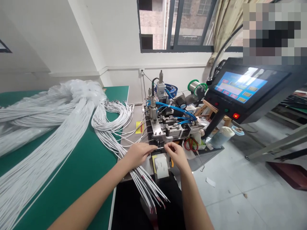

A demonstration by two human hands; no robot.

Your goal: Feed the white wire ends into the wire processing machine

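Between my two hands a short length of white cable [160, 148] spans the front of a bench machine [157, 127] with metal cylinders and blue air hoses. My left hand [139, 152] pinches the cable from the left, its fingers closed. From the right, my right hand [176, 153] pinches the cable's end between thumb and forefinger. Under my left wrist runs a bundle of white cables [144, 182], their reddish ends hanging over the front edge. Just below my hands a white paper-covered block [161, 166] sits at the machine's front. The fingertips hide the cable's tip.
Long bundles of white cable [59, 134] cover the green table [91, 179] at left. A control screen [241, 86] stands at right, near a solder wire spool [197, 86]. Red-handled scissors [191, 144] and a bluish roll [220, 137] lie right of the machine.
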